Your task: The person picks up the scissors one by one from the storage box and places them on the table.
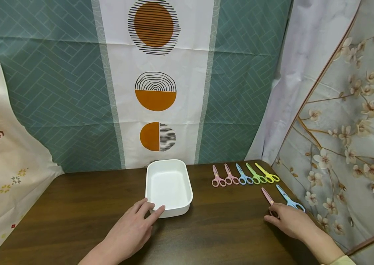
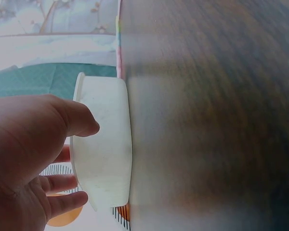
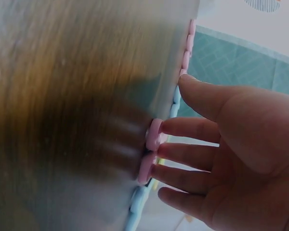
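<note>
My left hand holds the near left corner of a white rectangular tray. In the left wrist view the thumb lies against the tray's outer wall, with the other fingers behind its rim. On the right, my right hand reaches down over a pair of pink scissors, partly covering the handles. The right wrist view has extended fingertips at the pink handle loops, the thumb held apart from them. Just right of that hand lies a pair of blue scissors.
Behind the right hand, a row of several scissors lies on the brown table: pink, blue, green and yellow. A patterned curtain hangs along the back edge, a floral cloth at the right.
</note>
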A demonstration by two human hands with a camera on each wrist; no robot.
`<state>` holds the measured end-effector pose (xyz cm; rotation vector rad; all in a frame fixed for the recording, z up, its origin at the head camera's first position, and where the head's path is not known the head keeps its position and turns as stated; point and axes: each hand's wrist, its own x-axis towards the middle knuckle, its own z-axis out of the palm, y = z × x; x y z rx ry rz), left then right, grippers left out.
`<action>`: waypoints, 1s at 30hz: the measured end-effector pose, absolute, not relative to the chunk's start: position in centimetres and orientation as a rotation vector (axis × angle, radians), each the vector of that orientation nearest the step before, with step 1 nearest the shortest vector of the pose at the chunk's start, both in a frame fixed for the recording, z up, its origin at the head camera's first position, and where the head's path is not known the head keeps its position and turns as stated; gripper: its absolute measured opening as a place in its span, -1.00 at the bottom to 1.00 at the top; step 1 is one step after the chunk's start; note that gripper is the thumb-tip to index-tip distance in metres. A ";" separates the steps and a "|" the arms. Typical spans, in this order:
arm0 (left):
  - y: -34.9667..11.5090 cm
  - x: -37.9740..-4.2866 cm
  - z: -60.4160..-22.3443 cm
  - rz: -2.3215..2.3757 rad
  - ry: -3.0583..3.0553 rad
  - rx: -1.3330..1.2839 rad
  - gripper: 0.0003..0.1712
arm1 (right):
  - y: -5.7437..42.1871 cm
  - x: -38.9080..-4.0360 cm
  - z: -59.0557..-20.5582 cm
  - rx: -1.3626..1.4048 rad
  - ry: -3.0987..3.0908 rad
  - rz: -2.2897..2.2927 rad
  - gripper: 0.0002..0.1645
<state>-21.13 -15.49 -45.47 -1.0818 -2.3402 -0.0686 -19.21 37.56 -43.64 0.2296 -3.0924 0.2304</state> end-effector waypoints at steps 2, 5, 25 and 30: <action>-15.5 -21.1 -45.5 -0.071 -2.342 -1.083 -0.22 | 37.8 -19.2 -43.6 0.223 -3.092 0.224 -0.48; -15.5 -21.1 -45.4 -0.073 -2.345 -1.084 -0.22 | 38.0 -19.3 -43.7 0.215 -3.089 0.230 -0.51; -15.5 -21.0 -45.4 -0.055 -2.339 -1.084 -0.20 | 39.6 -19.8 -44.1 0.167 -3.123 0.298 -0.59; -15.5 -21.1 -45.4 -0.051 -2.350 -1.082 -0.20 | 39.5 -19.7 -44.2 0.169 -3.123 0.321 -0.69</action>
